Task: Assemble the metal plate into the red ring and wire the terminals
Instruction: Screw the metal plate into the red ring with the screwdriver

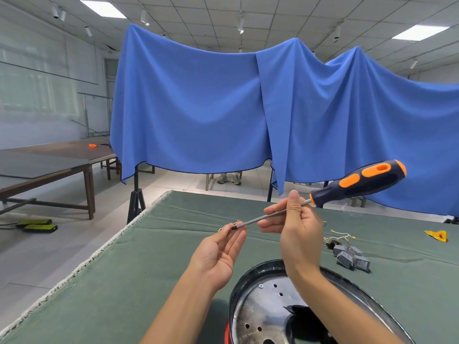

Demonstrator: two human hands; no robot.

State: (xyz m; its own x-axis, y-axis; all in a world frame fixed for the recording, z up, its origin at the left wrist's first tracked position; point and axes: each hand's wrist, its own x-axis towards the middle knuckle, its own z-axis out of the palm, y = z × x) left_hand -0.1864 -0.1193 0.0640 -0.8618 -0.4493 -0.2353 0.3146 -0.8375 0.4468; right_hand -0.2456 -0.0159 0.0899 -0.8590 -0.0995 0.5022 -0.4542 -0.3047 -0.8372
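Above table (173,244) | right hand (295,224) fingers grip screwdriver (347,184) shaft | left hand (218,254) pinches tip (small part).

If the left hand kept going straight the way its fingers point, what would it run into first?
Almost at once, the screwdriver: the left hand points up and away, its fingertips already at the tool's tip, where they seem to pinch a small metal piece. The right hand holds the shaft just beyond.
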